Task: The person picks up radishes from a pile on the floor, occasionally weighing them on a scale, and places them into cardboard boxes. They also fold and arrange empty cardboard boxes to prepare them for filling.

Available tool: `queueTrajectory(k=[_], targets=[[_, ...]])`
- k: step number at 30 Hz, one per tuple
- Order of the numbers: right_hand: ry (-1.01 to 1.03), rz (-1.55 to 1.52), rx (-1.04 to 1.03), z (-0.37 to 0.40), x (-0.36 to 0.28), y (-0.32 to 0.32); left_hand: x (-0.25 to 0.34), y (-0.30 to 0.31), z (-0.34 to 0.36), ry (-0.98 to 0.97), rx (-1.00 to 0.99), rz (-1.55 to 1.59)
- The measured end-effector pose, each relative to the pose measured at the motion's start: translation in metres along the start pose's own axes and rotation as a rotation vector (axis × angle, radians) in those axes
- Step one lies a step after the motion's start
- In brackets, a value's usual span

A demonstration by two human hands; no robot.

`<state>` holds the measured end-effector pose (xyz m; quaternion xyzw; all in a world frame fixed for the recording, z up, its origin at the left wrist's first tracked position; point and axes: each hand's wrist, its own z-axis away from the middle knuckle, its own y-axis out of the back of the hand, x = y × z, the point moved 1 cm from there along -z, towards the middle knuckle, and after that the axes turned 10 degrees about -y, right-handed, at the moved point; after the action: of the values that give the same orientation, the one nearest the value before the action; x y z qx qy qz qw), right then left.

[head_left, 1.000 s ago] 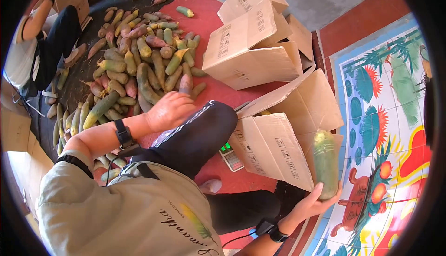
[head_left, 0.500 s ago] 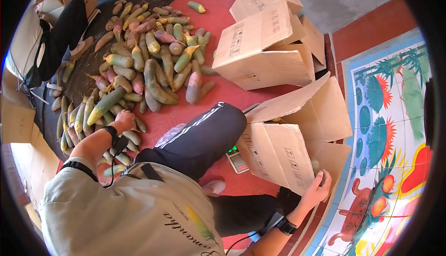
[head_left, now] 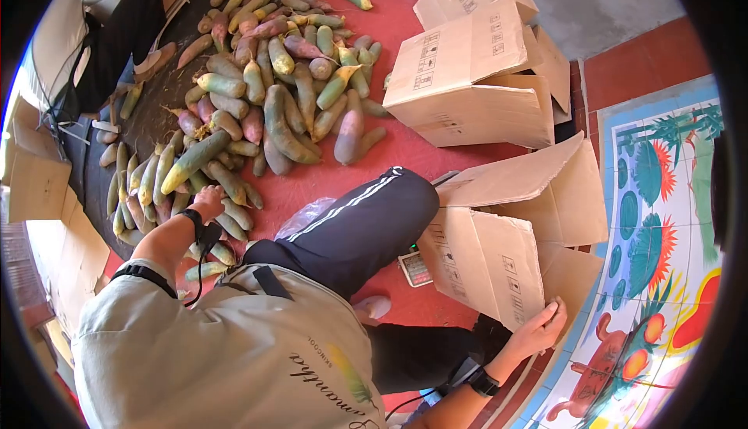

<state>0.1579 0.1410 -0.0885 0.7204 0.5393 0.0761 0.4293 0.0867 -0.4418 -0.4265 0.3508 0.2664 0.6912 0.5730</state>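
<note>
My left hand (head_left: 208, 201) reaches down into the heap of radishes, against a greenish radish (head_left: 227, 182); its fingertips are partly hidden, and whether it grips one cannot be made out. Above it lies a long green radish with a yellow end (head_left: 195, 165). My right hand (head_left: 540, 329) is at the near flap edge of an open cardboard box (head_left: 491, 261), fingers stretched out, with nothing seen in them. The inside of that box is mostly hidden by its flaps.
More open boxes (head_left: 467, 94) stand beyond, on a red mat (head_left: 312, 187). A scale (head_left: 415, 268) sits beside the nearest box. Another person's dark-clothed leg (head_left: 125, 39) is at the upper left. A painted tile wall (head_left: 647, 234) runs along the right.
The view has shifted, so the scene sits further right. A small greenish thing seen by my right fingertips at the box is no longer visible. My left hand stays at the heap.
</note>
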Motion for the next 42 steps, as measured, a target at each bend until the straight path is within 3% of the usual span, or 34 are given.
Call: queueTrajectory(k=[11, 16, 29, 34, 40, 42], targets=[[0.15, 0.099, 0.067, 0.011, 0.0, 0.016, 0.002, 0.008, -0.013, 0.02, 0.056, 0.109], [0.115, 0.088, 0.103, 0.018, 0.005, 0.027, -0.005, 0.01, -0.022, 0.01, 0.213, 0.112], [0.079, 0.15, 0.119, 0.032, 0.024, 0.034, -0.021, 0.002, -0.039, 0.038, 0.233, 0.121], [0.095, 0.176, 0.106, 0.035, 0.023, 0.033, -0.001, 0.016, -0.034, 0.012, 0.193, 0.141], [0.064, 0.139, 0.145, 0.041, 0.022, 0.041, 0.031, 0.032, -0.047, -0.208, 0.302, 0.246], [0.06, 0.137, 0.173, 0.045, 0.023, 0.046, 0.062, 0.059, -0.04, -0.367, 0.16, 0.25]])
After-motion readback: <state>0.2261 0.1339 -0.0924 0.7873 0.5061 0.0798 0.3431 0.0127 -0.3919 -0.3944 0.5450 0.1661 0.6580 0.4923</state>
